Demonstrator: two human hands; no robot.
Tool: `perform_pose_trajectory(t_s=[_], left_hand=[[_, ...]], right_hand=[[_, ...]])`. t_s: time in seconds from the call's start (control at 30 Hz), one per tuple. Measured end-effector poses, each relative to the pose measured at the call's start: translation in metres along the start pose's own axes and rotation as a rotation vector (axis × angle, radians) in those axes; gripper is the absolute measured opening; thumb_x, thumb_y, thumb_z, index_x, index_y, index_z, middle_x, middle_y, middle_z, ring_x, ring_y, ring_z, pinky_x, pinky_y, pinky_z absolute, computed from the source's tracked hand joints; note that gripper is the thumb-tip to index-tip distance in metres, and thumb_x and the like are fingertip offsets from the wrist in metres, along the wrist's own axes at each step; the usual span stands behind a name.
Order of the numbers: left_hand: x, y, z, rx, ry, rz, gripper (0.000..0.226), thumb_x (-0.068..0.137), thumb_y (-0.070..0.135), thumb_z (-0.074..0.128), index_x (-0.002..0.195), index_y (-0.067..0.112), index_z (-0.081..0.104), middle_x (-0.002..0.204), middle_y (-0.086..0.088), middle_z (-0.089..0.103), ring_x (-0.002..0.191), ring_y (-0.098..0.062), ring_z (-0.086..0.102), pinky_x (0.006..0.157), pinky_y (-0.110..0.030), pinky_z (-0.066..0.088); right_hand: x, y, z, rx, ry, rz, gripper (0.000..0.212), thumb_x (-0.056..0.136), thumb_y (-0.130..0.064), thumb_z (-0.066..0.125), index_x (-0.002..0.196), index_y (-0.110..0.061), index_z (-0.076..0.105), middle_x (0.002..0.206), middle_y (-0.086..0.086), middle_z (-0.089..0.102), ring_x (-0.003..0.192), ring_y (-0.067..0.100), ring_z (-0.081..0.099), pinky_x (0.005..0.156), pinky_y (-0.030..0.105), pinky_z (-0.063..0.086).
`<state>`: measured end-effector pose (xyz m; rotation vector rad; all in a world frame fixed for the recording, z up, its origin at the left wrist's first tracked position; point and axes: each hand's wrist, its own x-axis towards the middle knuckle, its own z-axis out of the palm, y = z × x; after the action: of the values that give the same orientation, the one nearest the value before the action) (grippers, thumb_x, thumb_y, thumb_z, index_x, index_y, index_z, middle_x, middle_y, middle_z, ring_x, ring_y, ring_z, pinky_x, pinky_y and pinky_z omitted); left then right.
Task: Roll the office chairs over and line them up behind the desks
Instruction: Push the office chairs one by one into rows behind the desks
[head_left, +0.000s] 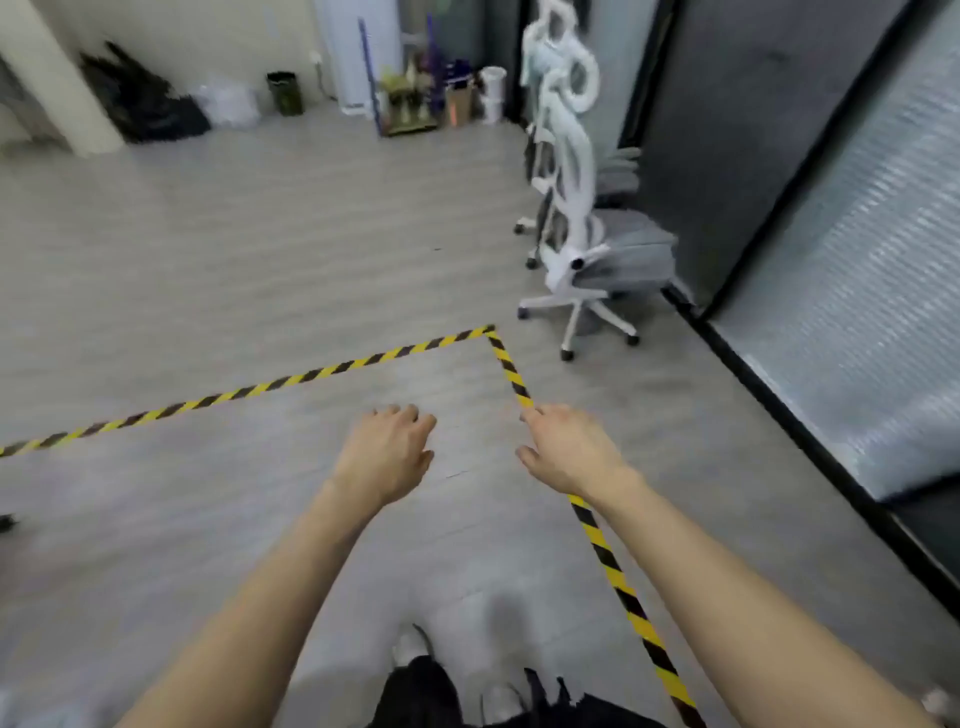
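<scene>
Head view, both arms stretched out over the floor (218, 249), left hand (387, 454) and right hand (566, 452) loose-fingered, holding nothing, white chair (576, 228) well ahead by the dark wall (737, 130), just past the striped tape (332, 371) corner

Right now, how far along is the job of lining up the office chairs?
Nothing looks done yet: no desk is in view, and the white office chair stands by the dark wall, outside the corner of the striped floor tape. In hand: nothing; the left hand and right hand reach forward, each grip holding nothing. Left: reach the chair, roll it over, line it up.
</scene>
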<state>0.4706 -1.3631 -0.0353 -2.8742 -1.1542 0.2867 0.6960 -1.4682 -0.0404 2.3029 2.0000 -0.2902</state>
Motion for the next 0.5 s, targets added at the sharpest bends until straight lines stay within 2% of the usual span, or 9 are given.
perform_pose_trajectory(t_s=[0.13, 0.23, 0.33, 0.5], left_hand=[[0.074, 0.095, -0.022, 0.082, 0.042, 0.323, 0.039, 0.103, 0.047, 0.062, 0.132, 0.021, 0.063, 0.120, -0.004, 0.067, 0.115, -0.033, 0.066, 0.092, -0.045, 0.052], [0.109, 0.170, -0.037, 0.109, 0.051, 0.544, 0.037, 0.102, 0.048, 0.063, 0.128, 0.022, 0.064, 0.116, -0.003, 0.067, 0.111, -0.033, 0.067, 0.088, -0.046, 0.055], [0.129, 0.249, -0.052, 0.177, 0.059, 0.763, 0.036, 0.106, 0.049, 0.057, 0.133, 0.025, 0.060, 0.121, -0.001, 0.065, 0.115, -0.031, 0.066, 0.080, -0.038, 0.047], [0.132, 0.386, -0.059, 0.224, 0.099, 1.066, 0.043, 0.107, 0.053, 0.056, 0.142, 0.027, 0.056, 0.130, 0.000, 0.065, 0.119, -0.028, 0.067, 0.088, -0.041, 0.053]], right_hand=[[-0.088, 0.091, 0.000, 0.078, 0.045, 0.372, 0.031, 0.104, -0.036, 0.056, 0.123, -0.012, 0.060, 0.127, 0.011, 0.065, 0.121, 0.034, 0.061, 0.092, 0.043, 0.051], [-0.157, 0.132, 0.009, 0.159, 0.083, 0.645, 0.033, 0.102, -0.032, 0.056, 0.127, -0.011, 0.061, 0.130, 0.011, 0.064, 0.123, 0.035, 0.060, 0.094, 0.044, 0.051], [-0.229, 0.161, 0.023, 0.202, 0.109, 0.889, 0.039, 0.102, -0.036, 0.056, 0.131, -0.010, 0.061, 0.131, 0.013, 0.062, 0.122, 0.037, 0.061, 0.096, 0.045, 0.052], [-0.357, 0.198, 0.042, 0.161, 0.171, 1.206, 0.031, 0.103, -0.034, 0.059, 0.121, -0.009, 0.062, 0.121, 0.013, 0.063, 0.114, 0.035, 0.062, 0.090, 0.044, 0.052]])
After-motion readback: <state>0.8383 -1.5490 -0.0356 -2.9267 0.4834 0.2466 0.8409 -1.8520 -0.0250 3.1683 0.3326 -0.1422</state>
